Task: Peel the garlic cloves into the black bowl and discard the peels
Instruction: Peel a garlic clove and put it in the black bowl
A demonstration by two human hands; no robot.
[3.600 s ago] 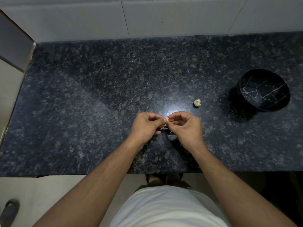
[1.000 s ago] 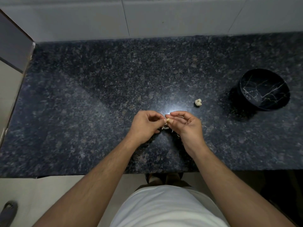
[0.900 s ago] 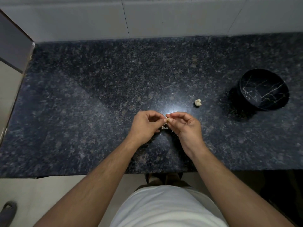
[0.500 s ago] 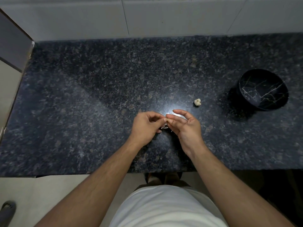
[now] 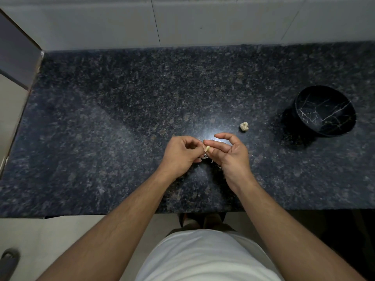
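Both hands work over the near middle of the dark stone table (image 5: pixel 101 122). The left hand (image 5: pixel 180 157) has its fingers curled inward, pinching at a small pale garlic clove (image 5: pixel 207 148) that sits between the two hands at the fingertips. The right hand (image 5: pixel 233 155) supports the clove with thumb and middle fingers, while its index finger is lifted clear and extended — a loose, half-spread posture, not a fist. A few pale peels (image 5: pixel 206 157) lie on the table directly beneath the hands; their number cannot be told.

The remaining garlic (image 5: pixel 244 126) rests on the table just beyond the right hand. The black bowl (image 5: pixel 324 111) stands well apart, to the far right, and appears to hold nothing yet.

Assessment: the step in hand is stripping skin from the held clove. To do it well, the right hand should keep a steady pinch while the left draws the skin away from one end, turning the clove as each strip lifts. Loose peels are best kept in one heap under the hands — easier to gather for discarding later.
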